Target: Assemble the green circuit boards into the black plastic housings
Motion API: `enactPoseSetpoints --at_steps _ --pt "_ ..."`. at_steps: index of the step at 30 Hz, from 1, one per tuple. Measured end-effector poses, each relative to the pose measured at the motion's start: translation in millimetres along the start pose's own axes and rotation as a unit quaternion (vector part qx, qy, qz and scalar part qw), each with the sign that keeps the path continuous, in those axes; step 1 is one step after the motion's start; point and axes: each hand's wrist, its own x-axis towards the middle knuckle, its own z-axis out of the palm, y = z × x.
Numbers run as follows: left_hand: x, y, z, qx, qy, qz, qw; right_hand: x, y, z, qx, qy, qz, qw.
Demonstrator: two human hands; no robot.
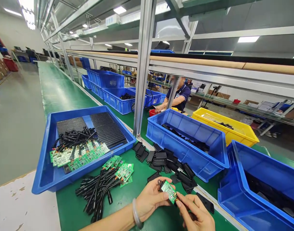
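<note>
Green bench (68, 205) under the work. Blue tray (41, 166) to the left: cabled green boards near side, ribbed black pieces behind. Mid blue bin (185, 150) and right blue bin (237, 192): dark parts in both, detail too dim. Yellow bin (233, 134) beyond: a few black parts. Loose pile of black cases (160, 160) just ahead of the hands; cable bundle (99, 192) to their left. Left hand (150, 197) grasps the circuit board (168, 191); right hand (197, 213) pinches at its wire end. Board sits between both hands, long axis far-left to near-right, wires (177, 199) toward the right fingers. Can't tell if it's seated in a case.
</note>
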Motion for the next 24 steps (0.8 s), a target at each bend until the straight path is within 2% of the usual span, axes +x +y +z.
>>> enactPoseSetpoints --at_steps 5,15,24 --pt "0.0 -6.3 -1.4 -0.009 0.004 0.012 1.000 -0.6 -4.1 0.1 0.004 0.001 0.016 1.000" --pt "-1.9 -6.7 1.7 -0.024 0.023 -0.008 0.999 -2.3 -5.7 4.7 -0.090 0.009 -0.048 0.995" --pt "-0.3 -19.0 0.1 0.045 0.128 -0.019 0.991 -10.7 2.1 17.1 -0.116 -0.023 -0.068 0.991"
